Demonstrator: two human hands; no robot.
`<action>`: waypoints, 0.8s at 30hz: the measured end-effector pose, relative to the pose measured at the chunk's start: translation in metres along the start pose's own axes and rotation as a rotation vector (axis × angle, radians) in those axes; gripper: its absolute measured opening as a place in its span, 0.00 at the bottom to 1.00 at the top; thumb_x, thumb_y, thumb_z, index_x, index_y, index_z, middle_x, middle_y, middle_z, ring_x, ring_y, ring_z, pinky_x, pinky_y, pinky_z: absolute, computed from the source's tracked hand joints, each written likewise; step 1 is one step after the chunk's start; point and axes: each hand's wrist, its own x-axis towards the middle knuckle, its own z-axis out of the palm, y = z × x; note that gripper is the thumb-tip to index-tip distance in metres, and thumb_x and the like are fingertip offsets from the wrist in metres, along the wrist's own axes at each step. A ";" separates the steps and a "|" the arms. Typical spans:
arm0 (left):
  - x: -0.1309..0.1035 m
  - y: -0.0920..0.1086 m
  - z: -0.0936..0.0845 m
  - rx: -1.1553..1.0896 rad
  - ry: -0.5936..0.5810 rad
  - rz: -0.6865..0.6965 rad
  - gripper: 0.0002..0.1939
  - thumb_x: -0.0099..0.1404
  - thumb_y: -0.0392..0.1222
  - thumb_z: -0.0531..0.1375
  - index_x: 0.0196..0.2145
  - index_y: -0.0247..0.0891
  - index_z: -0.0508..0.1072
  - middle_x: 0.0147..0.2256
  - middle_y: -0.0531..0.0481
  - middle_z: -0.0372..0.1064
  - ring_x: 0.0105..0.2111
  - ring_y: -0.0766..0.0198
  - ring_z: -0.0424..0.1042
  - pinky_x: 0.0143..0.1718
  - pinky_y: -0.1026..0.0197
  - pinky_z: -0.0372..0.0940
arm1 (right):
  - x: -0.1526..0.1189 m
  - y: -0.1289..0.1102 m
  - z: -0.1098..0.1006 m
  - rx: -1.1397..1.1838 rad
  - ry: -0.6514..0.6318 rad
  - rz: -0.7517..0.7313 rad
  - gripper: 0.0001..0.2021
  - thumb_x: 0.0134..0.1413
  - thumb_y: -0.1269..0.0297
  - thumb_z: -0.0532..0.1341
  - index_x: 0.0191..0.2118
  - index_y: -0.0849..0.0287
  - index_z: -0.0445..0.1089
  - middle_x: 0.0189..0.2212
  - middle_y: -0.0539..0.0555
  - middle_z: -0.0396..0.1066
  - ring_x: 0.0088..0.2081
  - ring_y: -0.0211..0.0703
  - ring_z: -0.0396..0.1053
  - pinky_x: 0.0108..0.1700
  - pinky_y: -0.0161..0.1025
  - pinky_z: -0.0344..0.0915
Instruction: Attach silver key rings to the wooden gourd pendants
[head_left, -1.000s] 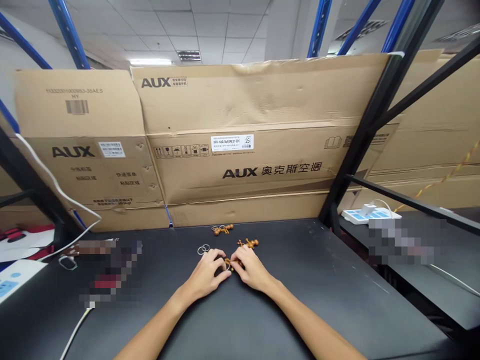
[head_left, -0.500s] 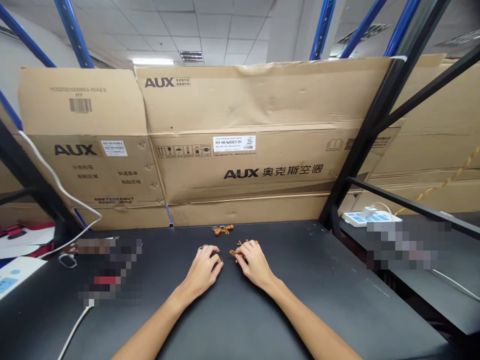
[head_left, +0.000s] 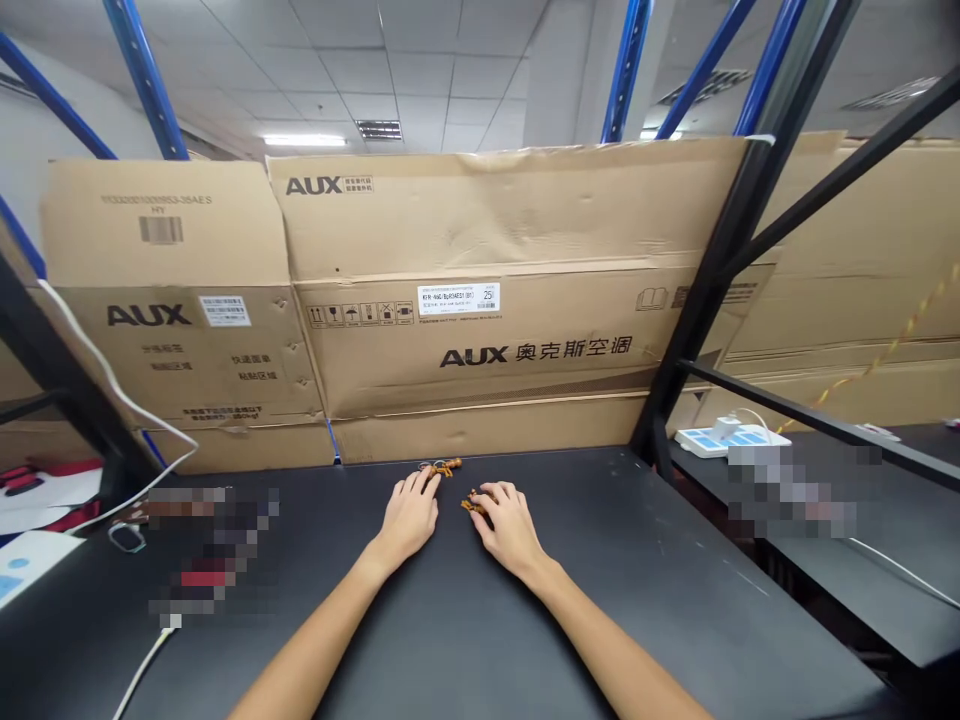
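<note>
Small brown keychains [head_left: 444, 468] with metal rings lie near the back edge of the black tabletop. My left hand [head_left: 410, 515] reaches over the table with its fingers stretched towards them, the fingertips touching or just short of the rings. No object shows in its palm. To the right, my right hand [head_left: 510, 525] curls its thumb and fingers about more brown keychain pieces [head_left: 474, 502], which rest on or just above the table. Its fingers partly cover those pieces, so their exact shape and number are hidden.
Cardboard boxes [head_left: 480, 400] wall off the back of the black table [head_left: 465, 620]. Blurred items and a white cable [head_left: 142, 670] lie at left. A black rack post [head_left: 694, 290] stands at right, with a white power strip [head_left: 701, 442] beyond it.
My left hand has moved slightly forward and left, towards the keychains at the back, its fingers straighter than before. The right hand stays by the brown pieces. The camera view has shifted a little.
</note>
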 end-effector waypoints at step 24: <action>-0.032 0.032 -0.027 -1.262 -0.129 -0.227 0.11 0.65 0.46 0.58 0.41 0.36 0.68 0.36 0.47 0.70 0.37 0.62 0.71 0.43 0.57 0.67 | -0.003 -0.025 -0.016 0.330 -0.081 -0.142 0.08 0.55 0.74 0.55 0.37 0.57 0.69 0.33 0.53 0.71 0.39 0.46 0.62 0.43 0.45 0.59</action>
